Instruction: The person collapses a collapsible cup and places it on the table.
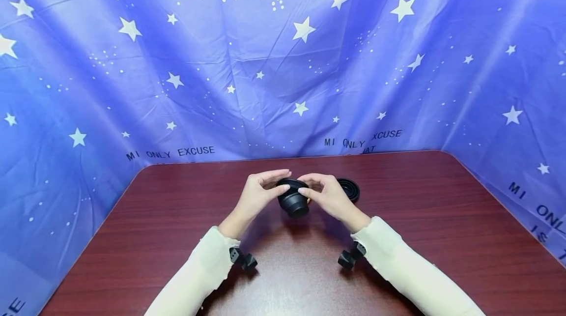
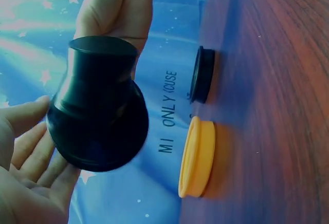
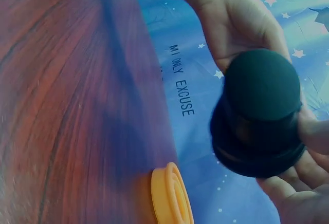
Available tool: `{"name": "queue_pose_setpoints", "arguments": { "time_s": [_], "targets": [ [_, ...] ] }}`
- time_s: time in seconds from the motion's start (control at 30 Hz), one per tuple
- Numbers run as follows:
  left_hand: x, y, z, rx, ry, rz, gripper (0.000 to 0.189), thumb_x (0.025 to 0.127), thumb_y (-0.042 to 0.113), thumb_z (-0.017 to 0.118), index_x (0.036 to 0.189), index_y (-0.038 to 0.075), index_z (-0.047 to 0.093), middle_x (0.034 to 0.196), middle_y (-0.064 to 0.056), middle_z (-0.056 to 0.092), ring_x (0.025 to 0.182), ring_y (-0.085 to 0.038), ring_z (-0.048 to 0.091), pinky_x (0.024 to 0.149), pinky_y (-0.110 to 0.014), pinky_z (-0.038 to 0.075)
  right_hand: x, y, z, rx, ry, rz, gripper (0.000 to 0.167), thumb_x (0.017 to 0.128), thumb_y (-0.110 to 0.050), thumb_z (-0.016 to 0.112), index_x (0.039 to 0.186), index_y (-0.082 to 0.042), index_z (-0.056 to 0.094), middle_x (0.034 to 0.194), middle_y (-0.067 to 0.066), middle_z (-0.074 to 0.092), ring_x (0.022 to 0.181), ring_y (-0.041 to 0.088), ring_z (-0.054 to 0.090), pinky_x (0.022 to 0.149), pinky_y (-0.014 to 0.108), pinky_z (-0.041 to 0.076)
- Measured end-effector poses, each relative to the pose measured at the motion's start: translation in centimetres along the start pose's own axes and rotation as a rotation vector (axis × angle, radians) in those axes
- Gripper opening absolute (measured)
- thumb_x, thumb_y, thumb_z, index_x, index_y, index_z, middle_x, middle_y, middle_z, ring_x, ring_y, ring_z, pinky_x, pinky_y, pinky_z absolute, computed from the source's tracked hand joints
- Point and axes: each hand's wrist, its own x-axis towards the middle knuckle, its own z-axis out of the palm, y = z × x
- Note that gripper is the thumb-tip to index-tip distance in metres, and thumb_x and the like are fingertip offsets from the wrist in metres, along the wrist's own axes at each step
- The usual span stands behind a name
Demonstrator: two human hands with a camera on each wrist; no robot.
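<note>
A black stepped cup (image 1: 294, 203), which looks like a collapsible one, is held above the table with its wide rim up and its narrow base down. My left hand (image 1: 258, 192) grips it from the left, thumb on the near side of the rim and fingers on the far side. From the right, my right hand (image 1: 326, 193) holds the same rim between thumb and fingers. The cup (image 2: 97, 103) shows its narrow end towards the left wrist camera, and its base (image 3: 263, 85) faces the right wrist camera. Some fingertips are hidden behind the cup.
On the reddish-brown table (image 1: 283, 276) lies a flat black ringed piece (image 1: 349, 189), beyond my right hand. A flat yellow piece (image 2: 198, 157) lies near it, mostly covered by my right hand in the head view. A blue starry curtain (image 1: 265, 60) hangs behind the table.
</note>
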Motion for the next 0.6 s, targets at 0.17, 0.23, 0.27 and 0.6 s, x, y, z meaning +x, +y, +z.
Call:
{"name": "queue_pose_setpoints", "arguments": {
  "time_s": [0.17, 0.23, 0.27, 0.6],
  "targets": [
    [0.20, 0.07, -0.27, -0.022, -0.010, 0.000, 0.036, 0.089, 0.004, 0.064, 0.124, -0.004, 0.059, 0.119, -0.023, 0.062, 0.106, -0.013, 0.061, 0.089, -0.024, 0.048, 0.01, -0.30, -0.06, 0.061, 0.115, -0.018, 0.021, 0.088, 0.000, 0.062, 0.108, 0.008, 0.062, 0.091, 0.021, 0.066, 0.074, 0.007, 0.061, 0.067, 0.025, 0.052],
    [0.24, 0.13, -0.31, -0.035, -0.028, -0.021, 0.038, 0.089, 0.005, 0.063, 0.126, -0.002, 0.058, 0.119, -0.022, 0.062, 0.104, -0.011, 0.061, 0.089, -0.023, 0.048, 0.00, -0.33, -0.09, 0.079, 0.152, -0.025, 0.022, 0.088, 0.001, 0.062, 0.108, 0.010, 0.061, 0.093, 0.022, 0.066, 0.078, 0.006, 0.061, 0.069, 0.019, 0.048],
    [0.25, 0.16, -0.31, -0.042, -0.036, -0.026, 0.039, 0.089, 0.005, 0.063, 0.126, -0.002, 0.057, 0.118, -0.022, 0.062, 0.103, -0.011, 0.061, 0.088, -0.024, 0.048, -0.01, -0.32, -0.11, 0.090, 0.161, -0.027, 0.022, 0.088, 0.002, 0.061, 0.109, 0.010, 0.060, 0.093, 0.022, 0.066, 0.079, 0.005, 0.061, 0.069, 0.018, 0.048],
    [0.19, -0.15, -0.30, -0.024, -0.002, 0.004, 0.036, 0.086, 0.000, 0.065, 0.120, -0.009, 0.058, 0.107, -0.026, 0.065, 0.092, -0.009, 0.063, 0.081, -0.021, 0.050, -0.09, 0.19, 0.03, 0.129, 0.152, -0.026, 0.023, 0.088, 0.003, 0.061, 0.109, 0.012, 0.060, 0.096, 0.025, 0.065, 0.080, 0.005, 0.061, 0.071, 0.018, 0.049]
  ]
}}
